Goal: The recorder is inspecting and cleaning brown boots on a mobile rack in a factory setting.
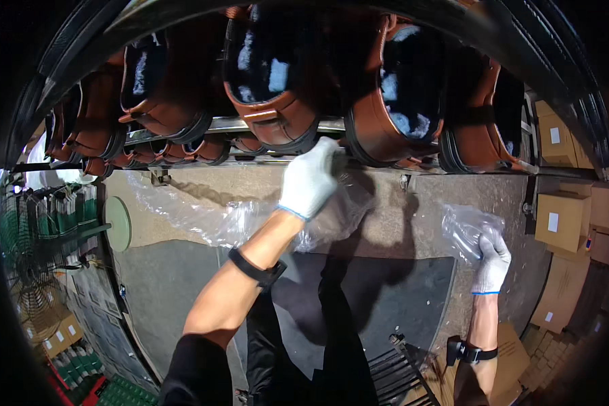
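Observation:
My left hand [310, 177], in a white knit glove, is raised at the rack's lower edge, just below a brown boot [274, 118] with a dark lining. Its fingers curl away from view, so what they hold is hidden. Crumpled clear plastic sheeting [247, 220] shows behind and beside that hand; whether the two touch I cannot tell. Off to the right, my right hand [494, 260], gloved the same way, grips a clear plastic bag [463, 230] that bunches out past the fingers. Another brown boot [396, 115] stands right of my left hand.
Several brown boots line a metal rack [230, 124] across the top. Cardboard boxes [560, 220] are stacked at right. A fan guard [37, 298] and green-and-white stacked items [57, 213] stand at left. Below are a dark floor mat [183, 291] and a black metal frame [402, 372].

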A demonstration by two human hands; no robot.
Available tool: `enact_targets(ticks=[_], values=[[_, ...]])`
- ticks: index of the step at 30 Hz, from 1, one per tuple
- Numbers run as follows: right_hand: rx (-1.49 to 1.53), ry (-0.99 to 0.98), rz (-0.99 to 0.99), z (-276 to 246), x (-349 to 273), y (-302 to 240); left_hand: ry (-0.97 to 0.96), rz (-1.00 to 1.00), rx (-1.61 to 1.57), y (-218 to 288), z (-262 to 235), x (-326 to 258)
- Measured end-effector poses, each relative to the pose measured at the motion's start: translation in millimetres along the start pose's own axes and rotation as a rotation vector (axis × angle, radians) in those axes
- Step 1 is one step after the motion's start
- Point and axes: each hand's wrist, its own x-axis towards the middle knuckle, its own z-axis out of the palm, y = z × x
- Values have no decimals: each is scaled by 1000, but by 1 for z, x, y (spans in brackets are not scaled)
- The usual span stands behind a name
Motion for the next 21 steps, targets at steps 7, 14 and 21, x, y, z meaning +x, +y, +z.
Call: enact_targets(ticks=[7,14,21], values=[[568,-103,223,107,-1,-52,-82,165,324,-17,85,5],[-870,67,-1077,251,70,-15,-282,200,370,-8,55,-36],[-1004,-153,-1100,247,7,-51,-339,240,591,-35,52,-42]])
